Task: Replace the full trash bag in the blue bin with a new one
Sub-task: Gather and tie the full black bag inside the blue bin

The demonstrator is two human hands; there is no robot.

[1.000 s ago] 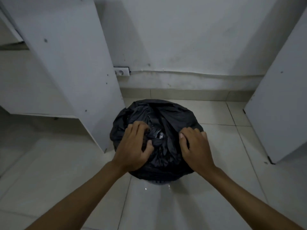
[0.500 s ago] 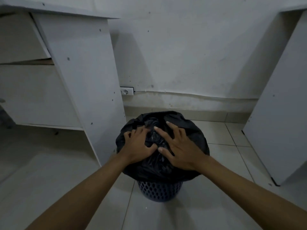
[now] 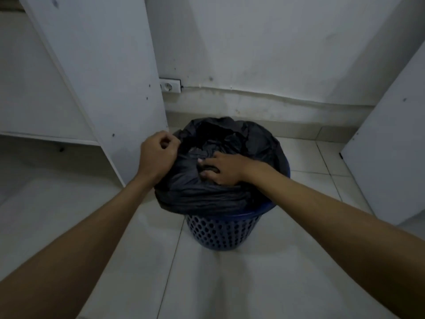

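Bin point(image 3: 224, 231), blue, perforated, on pale tiled floor point(image 3: 264, 284); socket point(image 3: 169, 85) behind it on wall. Left hand point(image 3: 158, 155) pinching black bag point(image 3: 207, 194) edge; right hand point(image 3: 220, 168) gripping bag top.

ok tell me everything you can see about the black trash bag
The black trash bag is thin, crinkled, glossy plastic, bulging full and sitting in the blue bin, its edge folded out over the rim. The top is gathered and rumpled, with a dark hollow at the back. The left hand pinches the plastic at its left edge; the right hand rests on the gathered middle, its fingers curled into the folds. Its contents are hidden.
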